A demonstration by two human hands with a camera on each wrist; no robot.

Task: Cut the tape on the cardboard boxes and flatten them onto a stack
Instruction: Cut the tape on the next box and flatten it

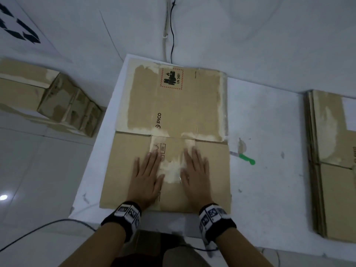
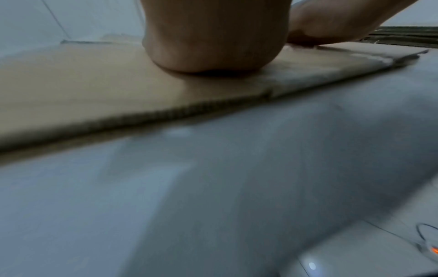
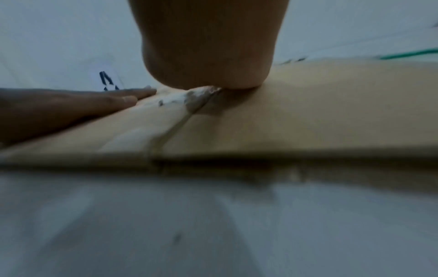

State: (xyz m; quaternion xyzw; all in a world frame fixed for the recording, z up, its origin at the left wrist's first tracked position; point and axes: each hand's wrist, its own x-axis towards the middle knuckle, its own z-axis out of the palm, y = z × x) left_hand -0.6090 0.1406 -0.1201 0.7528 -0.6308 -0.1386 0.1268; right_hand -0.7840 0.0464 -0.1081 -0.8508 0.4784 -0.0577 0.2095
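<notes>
A flattened brown cardboard box (image 1: 173, 112) with a PICO mark and a UN 3481 label lies on the white table (image 1: 269, 189). My left hand (image 1: 147, 176) and right hand (image 1: 194, 172) lie flat side by side on its near flap, fingers straight, pressing down on either side of a torn whitish tape patch (image 1: 170, 170). In the left wrist view my left hand's heel (image 2: 213, 46) bears on the cardboard (image 2: 94, 84). In the right wrist view my right hand's heel (image 3: 208, 56) sits on the flap (image 3: 308, 112) beside the torn patch. A green-handled knife (image 1: 244, 158) lies on the table right of the box.
A stack of flattened boxes (image 1: 331, 160) lies at the table's right end. Several unflattened boxes (image 1: 57, 105) sit on the floor to the left. A black cable (image 1: 172, 35) runs down the wall behind the table, another crosses the floor near my feet.
</notes>
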